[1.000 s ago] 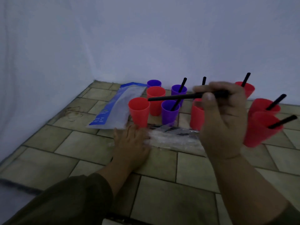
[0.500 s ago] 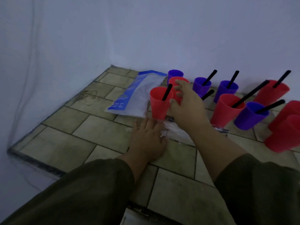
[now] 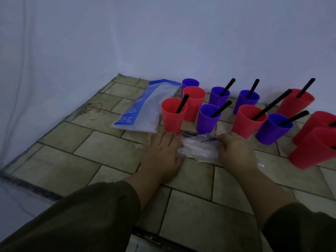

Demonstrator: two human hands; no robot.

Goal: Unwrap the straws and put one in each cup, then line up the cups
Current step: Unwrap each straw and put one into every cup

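Observation:
Several red and purple cups stand on the tiled floor, most with a black straw in them. The nearest red cup (image 3: 173, 115) holds a straw (image 3: 182, 103). Behind it a red cup (image 3: 193, 102) and a purple cup (image 3: 190, 84) show no straw. A clear plastic straw wrapper (image 3: 199, 150) with black straws inside lies in front of the cups. My left hand (image 3: 162, 153) rests flat on its left end. My right hand (image 3: 235, 151) is on its right end, fingers curled over the plastic.
A blue and clear plastic bag (image 3: 147, 108) lies flat left of the cups. A white fabric wall (image 3: 163, 42) closes off the back and left side. Two red cups (image 3: 314, 151) stand close at the right edge.
My right hand dropped a straw into the nearest red cup and came back down to the wrapper's right end. My left hand stayed on the wrapper.

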